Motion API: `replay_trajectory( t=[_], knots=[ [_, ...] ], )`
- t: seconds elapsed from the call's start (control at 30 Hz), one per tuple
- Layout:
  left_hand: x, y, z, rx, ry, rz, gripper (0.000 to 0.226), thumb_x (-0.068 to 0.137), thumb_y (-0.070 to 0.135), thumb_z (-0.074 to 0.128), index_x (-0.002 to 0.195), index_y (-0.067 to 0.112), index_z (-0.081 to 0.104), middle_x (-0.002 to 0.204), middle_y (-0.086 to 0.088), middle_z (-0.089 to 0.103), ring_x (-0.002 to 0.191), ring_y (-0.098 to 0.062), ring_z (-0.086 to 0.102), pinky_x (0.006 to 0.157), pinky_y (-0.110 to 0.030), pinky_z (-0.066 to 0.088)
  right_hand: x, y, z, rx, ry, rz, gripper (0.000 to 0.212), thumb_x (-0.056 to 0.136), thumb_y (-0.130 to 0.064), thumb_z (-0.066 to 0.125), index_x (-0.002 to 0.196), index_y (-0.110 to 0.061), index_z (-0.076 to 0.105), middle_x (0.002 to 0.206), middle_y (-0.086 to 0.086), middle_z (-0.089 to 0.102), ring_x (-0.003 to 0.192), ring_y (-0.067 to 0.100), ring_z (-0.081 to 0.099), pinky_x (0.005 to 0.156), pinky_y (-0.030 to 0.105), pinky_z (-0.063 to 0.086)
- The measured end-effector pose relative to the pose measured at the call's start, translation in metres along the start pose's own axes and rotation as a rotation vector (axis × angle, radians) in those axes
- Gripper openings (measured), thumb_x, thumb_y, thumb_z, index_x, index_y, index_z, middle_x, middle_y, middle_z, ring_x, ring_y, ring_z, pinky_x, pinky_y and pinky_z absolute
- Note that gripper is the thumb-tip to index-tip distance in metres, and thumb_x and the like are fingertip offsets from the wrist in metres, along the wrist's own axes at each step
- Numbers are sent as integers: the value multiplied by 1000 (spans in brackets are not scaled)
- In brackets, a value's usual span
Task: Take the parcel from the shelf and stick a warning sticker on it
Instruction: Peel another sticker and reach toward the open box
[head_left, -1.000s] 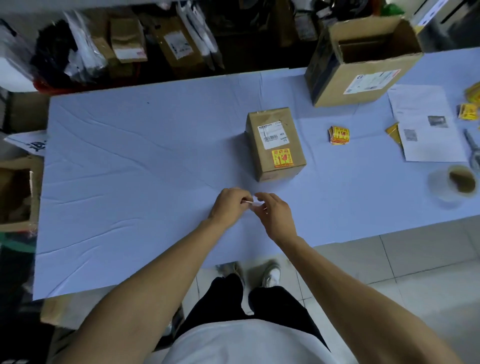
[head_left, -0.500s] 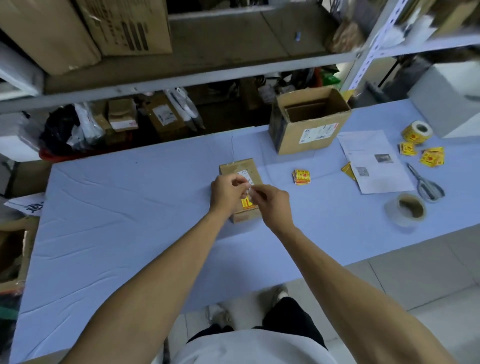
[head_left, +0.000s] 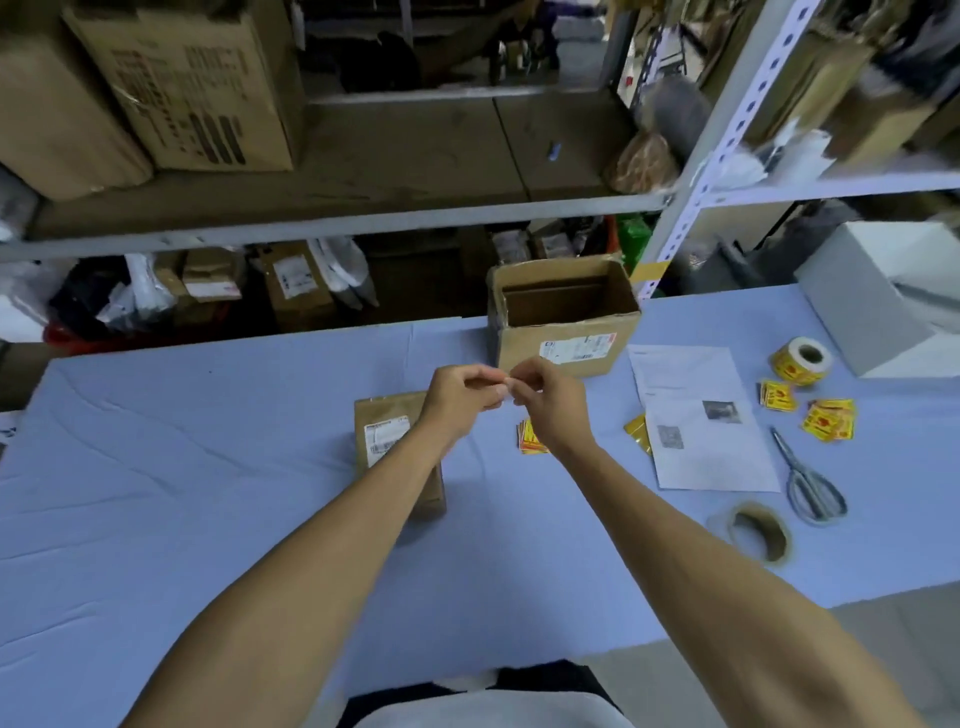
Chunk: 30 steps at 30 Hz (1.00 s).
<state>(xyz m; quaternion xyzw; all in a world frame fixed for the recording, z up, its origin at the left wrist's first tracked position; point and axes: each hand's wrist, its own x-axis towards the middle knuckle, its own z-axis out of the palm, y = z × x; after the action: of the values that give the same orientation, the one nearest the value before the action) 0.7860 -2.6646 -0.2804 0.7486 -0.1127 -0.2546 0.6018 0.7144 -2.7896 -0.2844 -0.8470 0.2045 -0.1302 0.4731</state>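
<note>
Both hands are held together above the middle of the blue-covered desk (head_left: 208, 467), the left hand (head_left: 460, 392) and right hand (head_left: 550, 402) meeting at the fingertips, fingers pinched on something too small to be made out. The parcel (head_left: 387, 441) is seen lying flat mid-desk, partly hidden under the left forearm. A small stack of warning stickers (head_left: 529, 439) is placed just beside it, toward the right edge.

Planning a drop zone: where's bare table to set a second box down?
Widest free patch: table left of the parcel. Also the near strip between the parcel and the tape roll. Crowded: the right side, with paper sheet, scissors, sticker roll, loose stickers and open carton.
</note>
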Motion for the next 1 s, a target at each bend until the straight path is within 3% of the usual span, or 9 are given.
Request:
replay_trajectory(
  t=[0.1,0.27,0.47,0.63,0.83,0.9,0.97,1.0],
  knots=[
    [18,17,16,132,42,43,12,86,10,70,96,8,74,90,-10,73,84,-22,70,75,-28,60,21,2,-21,-21,-1,-24,9,90,-14,64,84,-11,70,72,3,70,68,14,65,63,32,52],
    [64,53,29,205,80,49,6,83,12,73,84,17,75,86,-6,73,86,-23,70,80,-42,61,69,-2,-45,-91,-16,-100,11,91,-9,60,88,-12,70,73,0,70,69,13,65,65,31,54],
    [121,103,45,598,149,180,3,82,18,75,84,17,74,91,-1,71,87,-16,64,69,-27,49,131,-4,-73,-355,38,-100,14,92,-10,61,91,-5,74,83,9,74,73,23,65,70,37,53],
    [159,118,56,767,129,206,10,88,16,67,92,15,76,102,-9,72,101,-25,63,72,-25,41,174,2,-90,-583,-14,-92,26,93,-10,51,70,-13,62,68,6,60,63,24,54,57,30,39],
    [165,118,55,816,83,210,24,95,19,58,113,14,73,113,-10,71,108,-26,64,87,-29,46,184,3,-90,-698,-84,-87,22,94,-13,49,72,-17,54,67,3,57,61,23,55,54,29,39],
    [152,111,43,861,83,207,25,98,20,50,105,14,73,101,-10,72,98,-28,66,81,-37,53,179,-1,-80,-701,-121,-105,19,94,-16,49,76,-16,56,71,4,61,61,23,58,54,32,47],
    [128,100,22,977,81,175,27,98,17,44,87,12,68,89,-13,68,90,-33,65,69,-40,48,168,-6,-62,-679,-194,-114,18,93,-18,49,84,-14,63,77,7,66,66,25,62,60,38,55],
    [113,91,8,1037,87,141,26,98,17,44,88,10,66,91,-16,67,91,-35,63,68,-39,46,160,-13,-49,-649,-241,-126,18,92,-18,49,88,-14,66,81,8,68,69,27,63,62,39,56]
  ],
)
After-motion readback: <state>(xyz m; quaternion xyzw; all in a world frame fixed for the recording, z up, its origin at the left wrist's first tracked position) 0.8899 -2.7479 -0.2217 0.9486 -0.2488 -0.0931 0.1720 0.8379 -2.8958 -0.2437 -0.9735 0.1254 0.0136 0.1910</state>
